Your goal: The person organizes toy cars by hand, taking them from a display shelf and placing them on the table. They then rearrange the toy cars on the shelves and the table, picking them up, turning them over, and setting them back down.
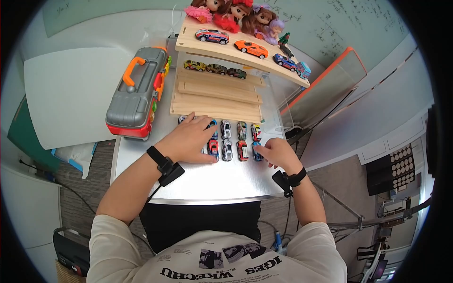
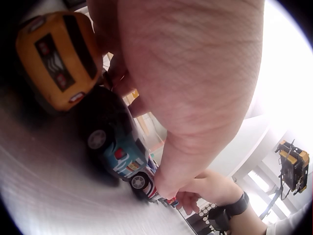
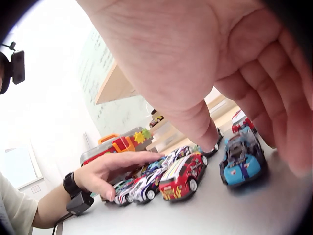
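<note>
Toy cars stand in two rows on a metallic tabletop (image 1: 188, 184). My left hand (image 1: 191, 139) spreads over the left end of both rows, fingers on the far side and thumb along the near side, hiding some cars. Under it, the left wrist view shows a yellow car (image 2: 61, 61) and a teal car (image 2: 124, 154). My right hand (image 1: 277, 153) is at the right end of the near row. Its thumb and fingers lie on either side of a blue car (image 3: 242, 161), with gaps showing around it. A red striped car (image 3: 183, 176) stands left of that thumb.
Behind the rows rises a wooden stepped rack (image 1: 214, 109) holding several cars. A wooden shelf (image 1: 264, 66) above bears more cars and several dolls (image 1: 231, 16). A grey toolbox (image 1: 134, 99) with an orange handle stands left. The table's front edge (image 1: 212, 202) is near my body.
</note>
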`<control>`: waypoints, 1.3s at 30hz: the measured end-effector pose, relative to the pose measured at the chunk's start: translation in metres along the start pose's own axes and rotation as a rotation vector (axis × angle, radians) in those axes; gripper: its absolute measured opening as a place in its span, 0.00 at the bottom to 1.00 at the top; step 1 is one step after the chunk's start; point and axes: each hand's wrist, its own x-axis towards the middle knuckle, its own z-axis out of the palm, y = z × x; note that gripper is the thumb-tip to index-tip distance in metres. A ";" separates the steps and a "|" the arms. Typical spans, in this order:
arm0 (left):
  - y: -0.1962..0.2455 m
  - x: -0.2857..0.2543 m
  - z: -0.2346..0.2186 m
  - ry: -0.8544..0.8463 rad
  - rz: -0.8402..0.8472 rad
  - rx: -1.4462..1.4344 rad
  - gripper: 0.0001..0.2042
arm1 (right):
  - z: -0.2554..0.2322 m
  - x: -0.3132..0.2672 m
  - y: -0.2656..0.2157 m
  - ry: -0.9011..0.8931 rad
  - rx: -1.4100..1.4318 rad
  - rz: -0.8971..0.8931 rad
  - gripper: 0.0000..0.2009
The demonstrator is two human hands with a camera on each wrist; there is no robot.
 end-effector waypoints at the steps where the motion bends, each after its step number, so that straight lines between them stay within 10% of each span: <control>1: 0.000 0.000 0.001 0.007 0.001 0.005 0.46 | -0.003 0.001 0.000 0.031 0.082 0.044 0.21; 9: 0.000 0.000 0.001 0.016 0.004 0.000 0.46 | 0.034 0.052 0.059 0.131 1.260 -0.233 0.14; 39: 0.005 0.007 -0.005 0.030 0.042 -0.006 0.44 | 0.039 0.058 0.087 0.041 1.481 -0.471 0.11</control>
